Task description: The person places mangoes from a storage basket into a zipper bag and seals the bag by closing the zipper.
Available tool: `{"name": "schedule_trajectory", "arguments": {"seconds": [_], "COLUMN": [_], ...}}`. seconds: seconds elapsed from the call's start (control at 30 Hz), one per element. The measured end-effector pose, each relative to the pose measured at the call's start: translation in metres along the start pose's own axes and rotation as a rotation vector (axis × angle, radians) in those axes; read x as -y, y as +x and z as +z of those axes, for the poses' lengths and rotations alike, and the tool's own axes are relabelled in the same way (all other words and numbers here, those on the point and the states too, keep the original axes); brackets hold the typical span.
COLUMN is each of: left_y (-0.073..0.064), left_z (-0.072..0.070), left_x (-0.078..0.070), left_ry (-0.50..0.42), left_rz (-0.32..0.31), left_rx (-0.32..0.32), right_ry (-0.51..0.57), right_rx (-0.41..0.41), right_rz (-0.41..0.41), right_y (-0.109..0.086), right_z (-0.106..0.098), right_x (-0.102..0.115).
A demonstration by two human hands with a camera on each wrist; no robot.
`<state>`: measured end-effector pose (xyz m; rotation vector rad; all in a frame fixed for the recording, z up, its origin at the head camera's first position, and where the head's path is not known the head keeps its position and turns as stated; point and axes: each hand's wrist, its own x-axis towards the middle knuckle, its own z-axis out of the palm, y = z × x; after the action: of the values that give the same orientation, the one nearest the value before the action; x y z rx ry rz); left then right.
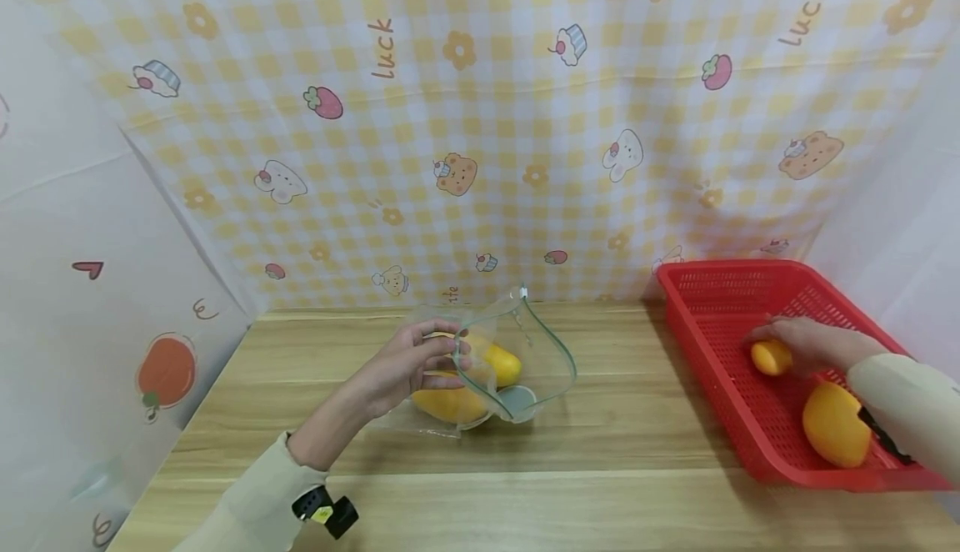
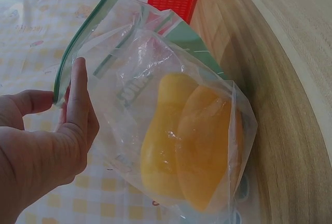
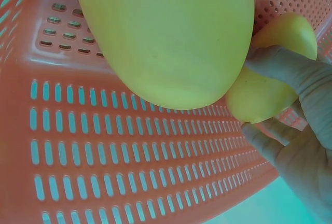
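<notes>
A clear zip bag (image 1: pixel 551 360) with a green-edged mouth lies on the table, its mouth spread towards the right. Inside it are a yellow, narrow-necked squash-like piece (image 2: pixel 166 130) and an orange mango-like fruit (image 2: pixel 205 151). My left hand (image 1: pixel 420 360) holds the bag at its mouth, with the rim passing between thumb and fingers. Over in the red basket (image 1: pixel 720 406), my right hand (image 1: pixel 813 343) grips a small yellow-orange oblong fruit (image 3: pixel 264 86) between thumb and fingers. A larger mango-like fruit (image 1: pixel 836 424) lies nearer the basket's front, beside that hand.
The basket has slatted, raised walls and stands at the right end of the wooden table (image 1: pixel 600 494). Behind the table hangs a yellow checked cloth (image 1: pixel 495 135). White printed sheets (image 1: pixel 82 243) close off the sides.
</notes>
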<state>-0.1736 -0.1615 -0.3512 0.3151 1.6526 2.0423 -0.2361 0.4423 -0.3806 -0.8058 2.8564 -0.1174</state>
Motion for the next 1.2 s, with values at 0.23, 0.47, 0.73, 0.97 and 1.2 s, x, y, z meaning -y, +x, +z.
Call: {"name": "schedule_trajectory", "arguments": {"seconds": [0.23, 0.47, 0.73, 0.97, 1.2], "left_y": [0.0009, 0.0004, -0.0002, 0.0002, 0.0007], "left_z": [-0.001, -0.002, -0.0029, -0.0023, -0.0026], "left_x": [0.001, 0.0012, 0.0015, 0.0013, 0.0016], "left_ry": [0.009, 0.009, 0.003, 0.0, 0.001], "left_rz": [0.004, 0.011, 0.013, 0.012, 0.006], "left_rx": [0.005, 0.015, 0.015, 0.013, 0.004], "right_ry": [-0.034, -0.031, 0.001, -0.014, 0.009], "right_rx": [-0.004, -0.007, 0.009, 0.019, 0.045], "right_rz": [-0.02, -0.024, 0.025, 0.019, 0.036], "right_y": [0.0027, 0.0018, 0.0003, 0.0025, 0.007], "right_z": [0.0022, 0.0025, 0.0003, -0.0001, -0.0069], "right_x": [-0.0069, -0.0094, -0.0078, -0.0082, -0.0078]}}
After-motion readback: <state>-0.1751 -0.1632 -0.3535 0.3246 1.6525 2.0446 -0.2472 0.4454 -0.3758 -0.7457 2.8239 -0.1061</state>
